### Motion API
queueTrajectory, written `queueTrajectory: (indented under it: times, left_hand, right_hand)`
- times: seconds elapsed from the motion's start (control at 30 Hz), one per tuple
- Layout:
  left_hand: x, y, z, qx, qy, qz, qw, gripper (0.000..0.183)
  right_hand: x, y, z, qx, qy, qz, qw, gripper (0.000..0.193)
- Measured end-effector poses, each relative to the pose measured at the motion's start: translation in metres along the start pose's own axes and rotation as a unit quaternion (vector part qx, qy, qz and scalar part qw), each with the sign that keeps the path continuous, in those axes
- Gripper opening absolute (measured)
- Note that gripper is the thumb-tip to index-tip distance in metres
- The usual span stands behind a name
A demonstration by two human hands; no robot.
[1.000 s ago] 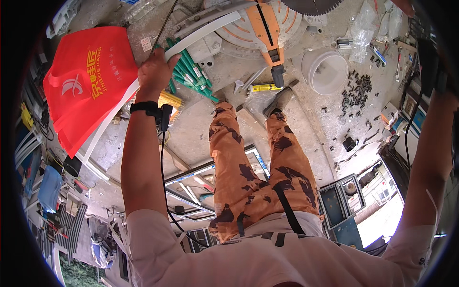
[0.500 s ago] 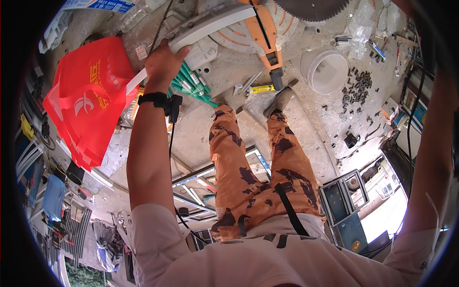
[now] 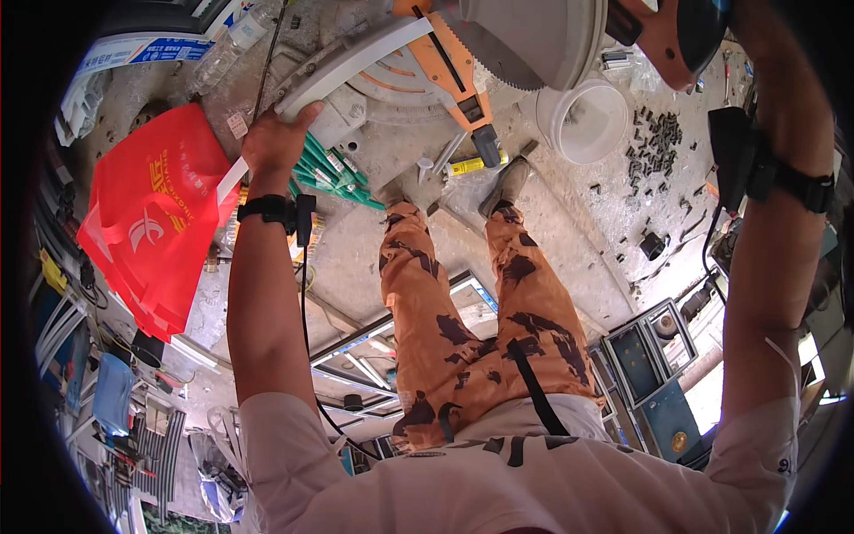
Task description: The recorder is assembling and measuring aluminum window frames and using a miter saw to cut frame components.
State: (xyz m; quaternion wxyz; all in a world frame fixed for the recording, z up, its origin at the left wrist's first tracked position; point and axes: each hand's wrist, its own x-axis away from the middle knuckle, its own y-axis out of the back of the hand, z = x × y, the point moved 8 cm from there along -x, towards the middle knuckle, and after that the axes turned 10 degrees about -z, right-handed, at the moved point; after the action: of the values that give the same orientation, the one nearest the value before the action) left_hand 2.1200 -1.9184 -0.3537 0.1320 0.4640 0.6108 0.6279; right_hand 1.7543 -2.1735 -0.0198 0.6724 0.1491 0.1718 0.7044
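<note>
A pale straight profile (image 3: 360, 67) lies along the fence of an orange and grey miter saw (image 3: 463, 105). My left hand (image 3: 274, 142) is closed around it, with its tail end sticking out below toward a red bag (image 3: 151, 214). At the top right, the toothed saw blade (image 3: 480, 58) and its grey guard (image 3: 538, 36) hang over the saw table, to the right of the profile's end. My right hand (image 3: 754, 31) is at the orange and black saw handle (image 3: 680, 40); the picture's edge hides part of its fingers.
Green-wrapped rods (image 3: 325, 173) lie below the saw base. A yellow tube (image 3: 476, 165) is near my shoe (image 3: 507, 187). To the right are a white bucket (image 3: 583, 123) and scattered dark offcuts (image 3: 656, 147). Window frames (image 3: 356, 369) lie behind my legs.
The saw head has come down into view, with its guard and handle now showing. My right forearm has moved inward. My left hand still holds the profile; the whole view has shifted slightly.
</note>
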Motion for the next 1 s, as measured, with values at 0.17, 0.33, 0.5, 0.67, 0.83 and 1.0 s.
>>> queueTrajectory:
  times: [0.17, 0.33, 0.5, 0.67, 0.83, 1.0]
  left_hand:
    - [-0.003, -0.002, 0.003, -0.031, 0.007, 0.013, 0.999, 0.099]
    - [-0.007, -0.005, 0.014, -0.04, 0.013, -0.009, 0.999, 0.091]
    - [-0.009, -0.008, 0.014, -0.004, -0.004, -0.029, 1.0, 0.09]
    - [-0.011, -0.009, 0.013, -0.02, -0.009, -0.017, 1.0, 0.089]
    - [-0.012, -0.01, 0.023, -0.002, -0.015, -0.025, 1.0, 0.09]
    - [-0.013, -0.012, 0.019, -0.002, -0.034, -0.026, 0.999, 0.09]
  right_hand:
    - [-0.007, -0.051, -0.026, -0.018, -0.037, -0.002, 0.999, 0.039]
    - [0.036, -0.083, -0.018, -0.037, -0.058, -0.017, 0.997, 0.043]
    - [0.053, -0.071, -0.051, -0.003, -0.03, -0.077, 0.997, 0.055]
    - [0.07, -0.072, -0.066, -0.051, -0.046, -0.092, 0.993, 0.058]
    - [0.078, -0.059, -0.086, -0.127, -0.065, -0.16, 0.977, 0.061]
    - [0.069, -0.04, -0.138, -0.14, -0.111, 0.056, 0.982, 0.085]
